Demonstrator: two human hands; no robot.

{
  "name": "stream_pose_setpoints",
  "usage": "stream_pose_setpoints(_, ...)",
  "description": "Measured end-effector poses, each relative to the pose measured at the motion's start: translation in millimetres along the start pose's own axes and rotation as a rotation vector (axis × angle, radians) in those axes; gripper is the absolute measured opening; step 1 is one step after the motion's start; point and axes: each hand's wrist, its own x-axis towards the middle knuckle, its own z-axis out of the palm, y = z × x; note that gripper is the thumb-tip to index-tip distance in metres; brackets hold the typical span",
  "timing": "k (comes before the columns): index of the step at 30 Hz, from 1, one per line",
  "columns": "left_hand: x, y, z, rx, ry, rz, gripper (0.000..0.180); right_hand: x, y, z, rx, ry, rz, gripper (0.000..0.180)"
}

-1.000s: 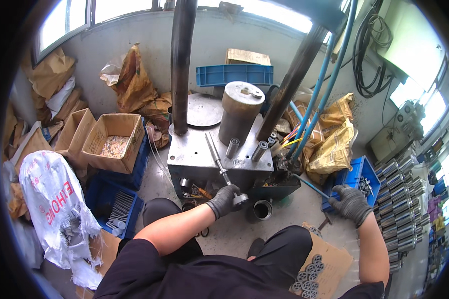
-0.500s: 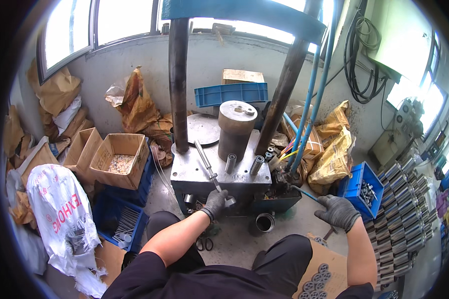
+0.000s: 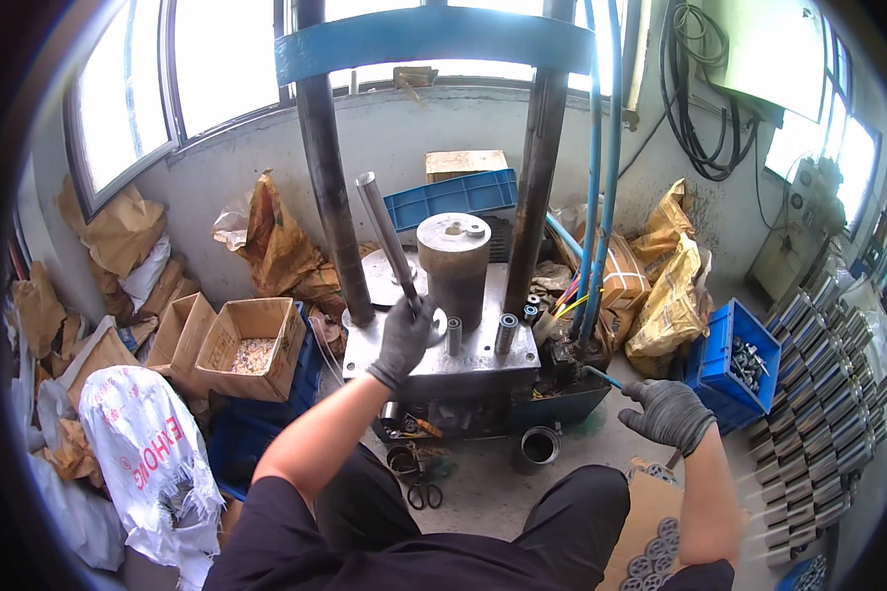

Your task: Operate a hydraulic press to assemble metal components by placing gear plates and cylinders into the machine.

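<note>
Far left: a white woven sack [image 3: 148, 463] with red lettering, slumped on the floor beside brown paper bags [image 3: 118, 231] stacked under the window.

Next: two open cardboard boxes [image 3: 251, 347], the nearer one holding small pale parts, resting on a dark blue crate [image 3: 241, 443].

Left of centre: my left hand [image 3: 404, 340], in a dark grey glove, fingers wrapped tight around the lower end of a long metal bar [image 3: 384, 231]. The bar rises from my fist, tilted up and to the left, its open top end near the left press column [image 3: 330, 167]. My fist sits just above the steel press plate [image 3: 463, 360].

Centre: a thick grey cylinder [image 3: 453, 271] standing upright on the plate, with two short metal sleeves [image 3: 503, 333] upright just in front of it. A blue tray [image 3: 453, 197] sits behind, against the wall. On the floor below the plate: scissors [image 3: 422, 491] and a short tube [image 3: 540, 445] lying with its open end toward me.

Right of centre: blue hoses [image 3: 601, 177] running down beside the right column; yellow bags [image 3: 670, 295] behind them.

Right: my right hand [image 3: 668, 414], gloved the same, fingers curled closed around a thin blue-tipped rod [image 3: 606, 377]; how firmly, I cannot tell. It hangs low, well apart from the bar.

Far right: a blue bin [image 3: 734, 364] of metal pieces, then rows of stacked steel cylinders [image 3: 818, 394].
</note>
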Motion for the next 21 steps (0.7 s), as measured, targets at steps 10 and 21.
stream_pose_setpoints(10,216,21,9,0.565,0.118,0.289,0.021,3,8,5,0.090,0.012,-0.026,0.042)
stream_pose_setpoints(21,225,27,59,0.475,-0.001,0.057,0.029,8,6,-6,0.103,-0.180,-0.013,0.050)
